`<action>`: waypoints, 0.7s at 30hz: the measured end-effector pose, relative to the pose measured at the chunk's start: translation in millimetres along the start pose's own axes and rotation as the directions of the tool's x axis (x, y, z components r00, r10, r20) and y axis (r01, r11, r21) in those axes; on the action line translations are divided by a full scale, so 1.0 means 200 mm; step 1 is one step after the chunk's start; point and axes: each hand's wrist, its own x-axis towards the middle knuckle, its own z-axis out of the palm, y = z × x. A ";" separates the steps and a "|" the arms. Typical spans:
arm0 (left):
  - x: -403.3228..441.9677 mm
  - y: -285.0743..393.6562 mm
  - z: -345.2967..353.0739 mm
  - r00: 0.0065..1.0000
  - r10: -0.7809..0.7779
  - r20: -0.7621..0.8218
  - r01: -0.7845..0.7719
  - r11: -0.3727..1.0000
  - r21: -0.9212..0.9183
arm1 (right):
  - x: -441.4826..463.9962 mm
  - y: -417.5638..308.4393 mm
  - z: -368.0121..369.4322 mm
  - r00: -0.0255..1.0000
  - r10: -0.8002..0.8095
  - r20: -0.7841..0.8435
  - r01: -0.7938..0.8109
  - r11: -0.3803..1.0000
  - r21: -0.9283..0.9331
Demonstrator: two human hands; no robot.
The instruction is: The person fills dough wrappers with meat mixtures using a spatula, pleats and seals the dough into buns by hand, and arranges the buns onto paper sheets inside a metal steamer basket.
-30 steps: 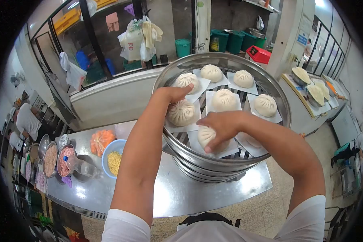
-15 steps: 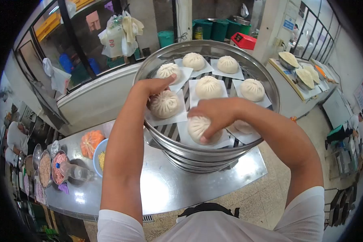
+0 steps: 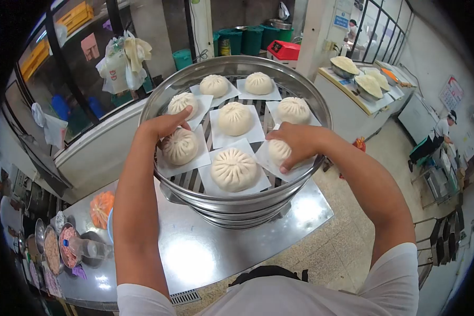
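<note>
A round metal steamer tray (image 3: 247, 196) holds several pleated buns, each on a square of white paper. My left hand (image 3: 166, 126) is curled round the upper left side of a bun (image 3: 180, 146) at the tray's left, its thumb reaching between that bun and the bun behind (image 3: 183, 105). At the right, my right hand (image 3: 303, 141) grips another bun (image 3: 279, 151), thumb in front and fingers behind, covering part of it. The front bun (image 3: 234, 169) and the middle bun (image 3: 234, 119) sit untouched on their papers (image 3: 253, 138).
The tray tops a stack of steamer tiers on a steel table (image 3: 216, 247). Bowls of pink filling (image 3: 68, 245), a plastic bottle (image 3: 92, 247) and an orange bag (image 3: 101, 209) stand left. Heaped bowls (image 3: 345, 66) sit on the right counter. A co-worker (image 3: 440, 131) stands far right.
My right hand has moved from the front bun to the bun at its right, leaving the front bun uncovered. My left hand stays by the left bun. The view has turned somewhat right.
</note>
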 end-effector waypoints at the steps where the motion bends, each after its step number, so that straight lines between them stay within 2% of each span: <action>1: -0.01 0.01 0.01 1.000 0.004 0.003 -0.004 1.000 0.004 | 0.01 0.01 0.00 1.000 -0.018 -0.003 0.018 0.999 0.030; 4: -0.02 0.01 0.02 0.997 0.047 -0.059 -0.043 0.997 0.063 | -0.01 -0.04 -0.02 1.000 -0.015 -0.015 0.015 0.999 0.040; 6: 0.00 0.00 0.02 0.998 0.058 -0.031 -0.056 0.998 0.042 | -0.03 -0.07 -0.02 0.999 0.050 0.013 -0.050 0.998 -0.028; 10: 0.00 -0.01 0.03 0.998 0.034 -0.045 -0.035 0.999 -0.012 | -0.03 -0.04 -0.07 0.997 0.066 0.037 -0.063 0.996 -0.068; 12: 0.00 -0.01 0.02 0.995 0.074 -0.064 -0.073 0.997 0.007 | 0.02 0.10 -0.16 0.961 0.093 -0.259 -0.084 0.995 0.044; 14: 0.03 -0.03 0.02 0.994 0.077 -0.078 -0.076 0.997 0.006 | 0.15 0.28 -0.24 0.926 0.194 -0.323 -0.171 0.980 0.099; 15: 0.04 -0.04 0.01 0.992 0.079 -0.094 -0.079 0.997 0.003 | 0.22 0.36 -0.25 0.925 0.196 -0.325 -0.172 0.980 0.100; 17: 0.03 -0.04 0.02 0.990 0.091 -0.106 -0.090 0.996 0.013 | 0.33 0.48 -0.25 0.932 0.330 -0.150 -0.328 0.944 0.037; 18: 0.02 -0.03 0.02 0.988 0.100 -0.115 -0.098 0.995 0.019 | 0.36 0.51 -0.21 0.932 0.330 -0.152 -0.328 0.944 0.036; 20: 0.00 -0.01 0.01 0.990 0.088 -0.110 -0.087 0.996 0.014 | 0.41 0.53 -0.12 0.890 0.300 -0.344 -0.319 0.948 0.002; 21: 0.00 -0.02 0.02 0.993 0.072 -0.098 -0.071 0.997 0.010 | 0.41 0.52 -0.13 0.892 0.300 -0.338 -0.318 0.948 0.003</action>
